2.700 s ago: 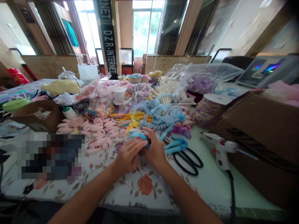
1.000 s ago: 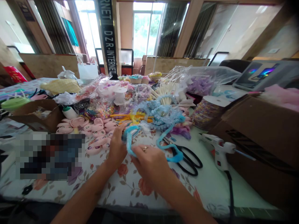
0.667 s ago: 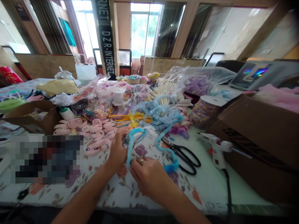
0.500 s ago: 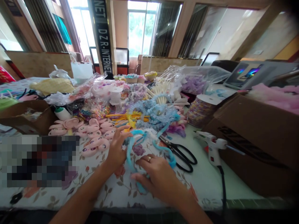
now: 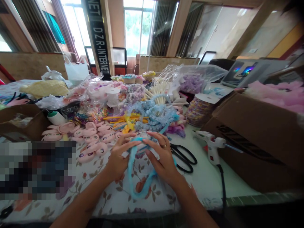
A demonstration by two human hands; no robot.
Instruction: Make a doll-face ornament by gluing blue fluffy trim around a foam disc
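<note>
A light-blue fluffy cord [image 5: 130, 171] hangs in a loose loop over the flowered tablecloth. My left hand [image 5: 120, 156] pinches its upper part, thumb and fingertips together from the left side. From the right, my right hand [image 5: 162, 156], with a ring on one finger, grips the same upper stretch, fingertips close to the left ones. Something thin and curved shows between the fingers, too small to make out. Black-handled scissors [image 5: 184, 158] lie just right of my right hand, their blades partly hidden by it. Pink animal-face pieces [image 5: 92, 151] are piled beyond my left hand.
A white hot glue gun [image 5: 212, 144] stands at right, its cable running off the front edge. A cardboard box [image 5: 251, 139] with pink tulle fills the right side. A ribbon spool [image 5: 200, 109], blue ruffled trim [image 5: 156, 115] and an open box [image 5: 23, 122] crowd the back and left.
My right hand has moved up and away from the lower loop to the cord's top, beside my left hand. The loop hangs open below, and the view has shifted slightly right.
</note>
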